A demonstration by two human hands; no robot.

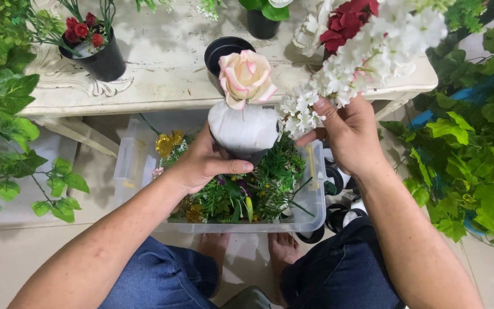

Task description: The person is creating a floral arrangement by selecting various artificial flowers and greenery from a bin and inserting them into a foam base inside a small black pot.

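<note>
My left hand (204, 163) grips a small dark pot (244, 133) filled with white material, held above a clear plastic bin. A cream rose with pink edges (246, 77) stands upright in that pot. My right hand (347, 134) pinches the stem of a spray of small white blossoms (367, 57), whose lower end (295, 111) sits right beside the pot's right side.
The clear bin (314, 197) holds artificial greenery and yellow flowers. Behind it stands a worn white table (167, 63) with a black pot of red roses (90, 48), an empty black pot (227, 48) and another dark pot (261, 23). Leafy vines hang left (7, 114) and right (470, 149).
</note>
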